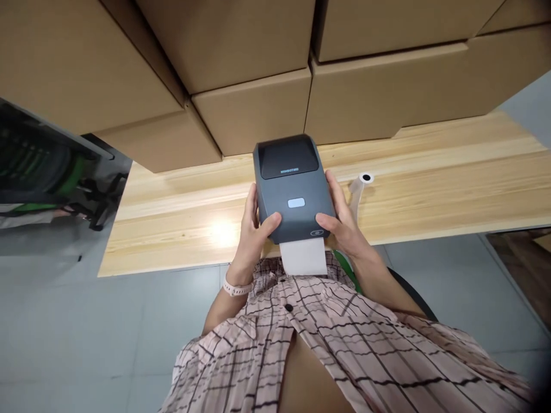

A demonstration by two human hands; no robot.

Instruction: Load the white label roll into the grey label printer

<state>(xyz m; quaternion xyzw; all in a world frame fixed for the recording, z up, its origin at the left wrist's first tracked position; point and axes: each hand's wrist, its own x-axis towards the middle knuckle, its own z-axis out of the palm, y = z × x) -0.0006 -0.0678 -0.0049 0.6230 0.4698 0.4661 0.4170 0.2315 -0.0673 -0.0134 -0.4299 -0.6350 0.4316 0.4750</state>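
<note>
A dark blue-grey label printer point(293, 189) with a black window at its far end and a pale button is gripped between both hands. My left hand point(253, 229) wraps its left side, the thumb lying on the top near the front edge. On the opposite side my right hand point(342, 221) grips likewise, thumb on the front right corner. White label paper point(303, 256) hangs out of the printer's near end, towards my body. Just right of my right hand, a small roll of white paper point(365, 178) with a dark core lies on the table, its strip partly unrolled towards me.
Large cardboard boxes point(253, 112) stand stacked along the back of the wooden table point(451, 172). The table's near edge runs close to my body. At the far left, a dark rack with green parts point(64, 166) stands on the grey floor.
</note>
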